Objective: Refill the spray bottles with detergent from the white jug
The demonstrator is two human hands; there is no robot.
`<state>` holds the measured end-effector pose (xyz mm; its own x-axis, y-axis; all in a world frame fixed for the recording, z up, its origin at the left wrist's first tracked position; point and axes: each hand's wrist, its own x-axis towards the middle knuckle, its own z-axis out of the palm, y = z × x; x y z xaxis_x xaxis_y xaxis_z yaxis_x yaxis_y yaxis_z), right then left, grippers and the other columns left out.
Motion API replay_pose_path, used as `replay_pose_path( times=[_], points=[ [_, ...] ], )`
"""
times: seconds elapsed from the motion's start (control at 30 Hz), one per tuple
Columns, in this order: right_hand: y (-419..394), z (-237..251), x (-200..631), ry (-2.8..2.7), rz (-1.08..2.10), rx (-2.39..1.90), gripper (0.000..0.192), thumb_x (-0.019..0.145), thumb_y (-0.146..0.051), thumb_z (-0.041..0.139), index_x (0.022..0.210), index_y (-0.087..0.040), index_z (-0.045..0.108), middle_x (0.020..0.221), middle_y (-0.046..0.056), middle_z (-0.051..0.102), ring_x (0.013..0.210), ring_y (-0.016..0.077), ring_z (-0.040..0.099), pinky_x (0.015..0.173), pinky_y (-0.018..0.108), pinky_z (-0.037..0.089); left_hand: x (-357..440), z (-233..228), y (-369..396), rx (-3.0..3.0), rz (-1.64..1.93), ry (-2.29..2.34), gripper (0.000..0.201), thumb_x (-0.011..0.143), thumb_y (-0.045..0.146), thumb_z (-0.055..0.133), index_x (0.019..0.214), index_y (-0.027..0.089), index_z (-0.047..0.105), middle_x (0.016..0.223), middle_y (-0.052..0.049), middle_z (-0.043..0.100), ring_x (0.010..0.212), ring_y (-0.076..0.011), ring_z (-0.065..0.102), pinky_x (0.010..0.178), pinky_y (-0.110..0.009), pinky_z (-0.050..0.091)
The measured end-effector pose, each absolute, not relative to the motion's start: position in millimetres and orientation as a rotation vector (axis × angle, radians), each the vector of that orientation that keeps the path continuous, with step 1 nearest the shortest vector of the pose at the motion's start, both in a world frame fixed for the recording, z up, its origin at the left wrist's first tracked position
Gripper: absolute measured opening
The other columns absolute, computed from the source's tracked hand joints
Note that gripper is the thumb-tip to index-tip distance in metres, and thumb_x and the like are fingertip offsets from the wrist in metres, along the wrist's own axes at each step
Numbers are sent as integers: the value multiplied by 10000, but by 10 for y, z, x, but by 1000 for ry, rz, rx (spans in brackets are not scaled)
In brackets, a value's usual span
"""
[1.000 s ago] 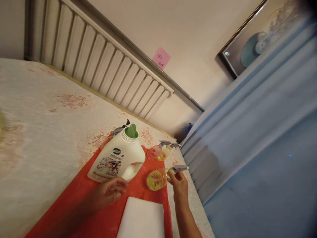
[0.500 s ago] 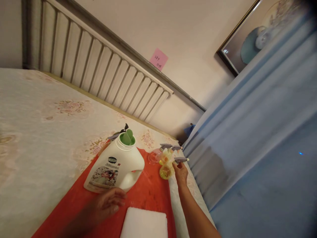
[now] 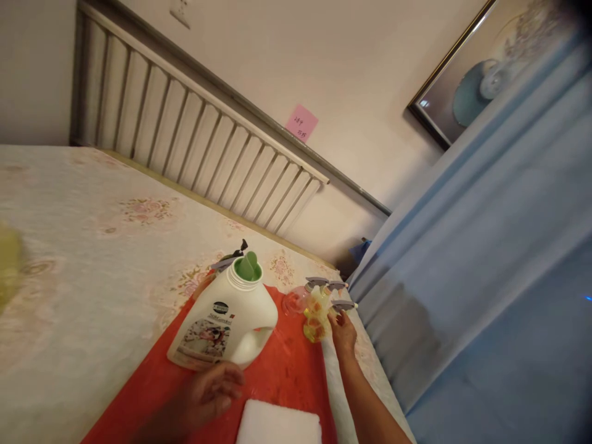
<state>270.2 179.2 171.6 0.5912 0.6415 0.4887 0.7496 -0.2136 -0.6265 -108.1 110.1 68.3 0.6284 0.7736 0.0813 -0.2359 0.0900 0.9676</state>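
My right hand is at the far right of the red mat, its fingers closed at the neck of a spray bottle with yellow liquid and a grey trigger head. Behind it stand another yellowish bottle, partly hidden, and a clear pink-looking spray bottle. My left hand hovers low by the base of a white detergent jug, fingers loosely bent and apart, nothing in them. The jug is upright with a green pour spout showing in its uncapped mouth.
A folded white towel lies at the front of the red mat. Behind the jug, a grey and black spray head peeks out. A blurred yellow thing shows at the left edge. Beyond the flowered tablecloth is a radiator; a blue curtain hangs right.
The view has shifted slightly, so everything sits a little lower and further right. A blurred yellow thing has entered at the left edge. Both hands keep nearly the same places beside the bottles.
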Motion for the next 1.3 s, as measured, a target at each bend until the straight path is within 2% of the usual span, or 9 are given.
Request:
replay_pose_path(
  times=[0.07,0.13,0.23,0.37,0.43,0.6,0.93,1.13,1.3],
  points=[
    [1668,1716,2642,-1059,-116,-1905,276,951,-371,592,1119,-155,624,1092,69,666,919,199,662,807,388,561,-1095,752,1085,1263,803,516,320,753,558,681,1031,402,653,1054,-9,688,1077,-331,611,919,-428,480],
    [1550,1702,2526,-1045,-79,-1852,331,916,-458,560,944,-144,660,889,90,706,809,241,671,728,374,550,-1104,826,1065,1264,795,520,336,730,564,696,1014,388,655,1051,-16,684,1072,-340,610,924,-442,477],
    [1466,1686,2230,-1171,78,-1730,370,804,-539,588,786,-176,654,691,58,690,640,232,656,583,327,517,-1107,894,1035,1262,797,507,340,716,563,707,991,368,660,1027,-28,686,1069,-350,611,934,-457,464],
    [1563,1760,1698,-1443,374,-1548,273,703,-451,660,715,-178,667,559,0,633,488,180,588,489,291,482,-1117,899,1014,1241,804,466,314,726,528,718,998,385,655,1043,-14,684,1081,-339,616,934,-457,453],
    [1668,1841,1445,-1542,478,-1467,223,698,-394,677,742,-175,685,577,-1,646,519,181,606,525,298,507,-1137,914,1006,1239,802,462,298,722,497,736,988,392,654,1080,-3,680,1078,-327,620,932,-448,454],
    [1980,2036,964,-1660,597,-1313,261,697,-333,695,906,-179,718,878,71,756,808,230,701,779,373,566,-1212,1028,958,1238,840,436,284,772,453,704,1024,339,639,1074,-27,674,1076,-316,615,947,-449,439],
    [2464,2365,584,-1842,558,-1195,499,699,-332,706,1170,-170,684,1104,132,737,973,271,681,832,391,550,-1259,1126,920,1191,874,483,268,742,293,673,1007,279,637,971,-31,675,1017,-288,624,919,-443,434],
    [2669,2558,445,-1977,558,-1127,473,665,-373,744,1101,-191,730,1115,124,738,1016,288,669,865,401,526,-1253,1111,922,1173,877,478,280,729,250,679,1003,280,637,997,-24,672,1007,-273,626,902,-423,440],
    [2666,2561,305,-2040,613,-1116,291,709,-431,695,894,-221,778,910,48,771,876,263,689,845,382,528,-1235,1066,934,1169,848,507,279,720,219,689,984,299,650,934,-4,687,962,-259,632,842,-395,456]
  ],
)
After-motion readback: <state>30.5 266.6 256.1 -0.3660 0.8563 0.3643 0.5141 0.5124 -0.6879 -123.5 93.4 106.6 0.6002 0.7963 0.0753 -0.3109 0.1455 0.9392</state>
